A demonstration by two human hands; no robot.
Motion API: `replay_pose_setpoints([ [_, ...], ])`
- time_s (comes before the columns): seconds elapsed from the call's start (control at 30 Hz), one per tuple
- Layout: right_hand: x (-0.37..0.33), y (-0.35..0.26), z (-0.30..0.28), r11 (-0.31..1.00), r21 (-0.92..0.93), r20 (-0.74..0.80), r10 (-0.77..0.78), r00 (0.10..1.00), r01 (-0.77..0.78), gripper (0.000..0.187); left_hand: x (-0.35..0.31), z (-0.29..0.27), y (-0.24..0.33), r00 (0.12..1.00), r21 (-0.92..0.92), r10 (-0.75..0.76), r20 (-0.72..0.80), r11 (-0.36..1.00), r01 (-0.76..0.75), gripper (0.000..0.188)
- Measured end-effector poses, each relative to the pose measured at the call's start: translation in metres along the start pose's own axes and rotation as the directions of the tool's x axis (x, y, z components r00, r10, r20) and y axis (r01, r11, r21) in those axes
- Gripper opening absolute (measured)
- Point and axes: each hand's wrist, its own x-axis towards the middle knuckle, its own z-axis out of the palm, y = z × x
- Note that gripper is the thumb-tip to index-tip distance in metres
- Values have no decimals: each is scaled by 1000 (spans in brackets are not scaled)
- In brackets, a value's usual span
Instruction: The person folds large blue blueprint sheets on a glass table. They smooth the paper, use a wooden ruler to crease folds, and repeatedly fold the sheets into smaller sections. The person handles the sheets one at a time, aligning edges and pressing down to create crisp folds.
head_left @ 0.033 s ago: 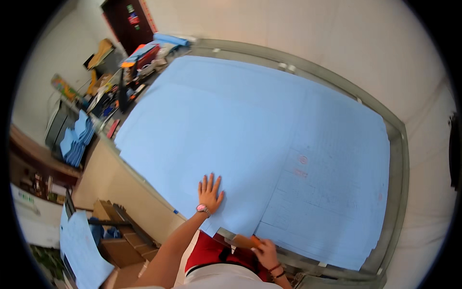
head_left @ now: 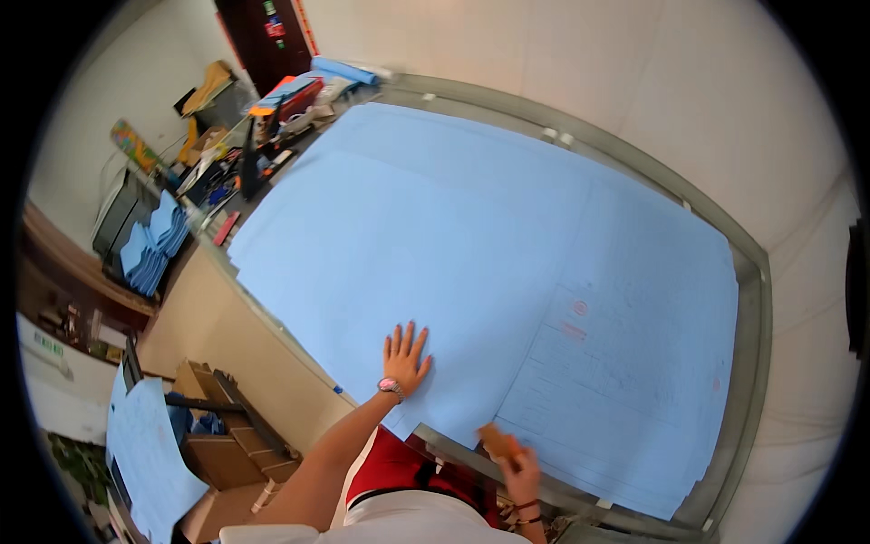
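Note:
Several large blue drawing sheets (head_left: 453, 254) lie stacked on a big glass-topped table. My left hand (head_left: 405, 363) is pressed flat on the top sheet near its front edge, fingers spread. A watch with a pink face sits on that wrist. To its right, at the front edge of the stack, my right hand (head_left: 520, 471) grips a small brown flat block with an orange part (head_left: 496, 442). It is blurred, and its exact kind does not show. The block is over the sheet edge; whether it touches the paper I cannot tell.
The table's glass border (head_left: 757, 335) surrounds the sheets. Tools and a red box (head_left: 301, 98) crowd the far left corner, with a blue roll (head_left: 344, 71) behind. Folded blue sheets (head_left: 154, 240) stand at left. Cardboard boxes (head_left: 217, 462) and a hanging sheet (head_left: 149, 453) are at lower left.
My right hand has moved slightly right with the brown block, which has swung from lying sideways to tilting up over the sheet edge. My left hand stays flat. The view has shifted a little.

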Motion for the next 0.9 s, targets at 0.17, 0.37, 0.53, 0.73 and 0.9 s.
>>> replay_pose_setpoints([
  [0.17,32,61,-46,879,440,-291,332,897,-183,49,5,13,-2,999,-27,29,-17,999,-29,62],
  [0.37,68,7,-71,692,721,-352,395,848,-23,47,5,2,-8,999,-230,45,-15,972,-47,62],
  [0.53,79,-9,-12,480,870,-56,319,946,-110,42,17,-12,-66,995,-593,67,-73,799,-97,59],
  [0.73,85,-58,134,360,864,182,429,885,-352,40,16,-35,-224,944,-546,-236,-233,835,74,56],
  [0.9,111,-146,226,564,672,379,294,878,-479,46,15,-63,-378,824,-556,-483,-297,789,262,56],
])
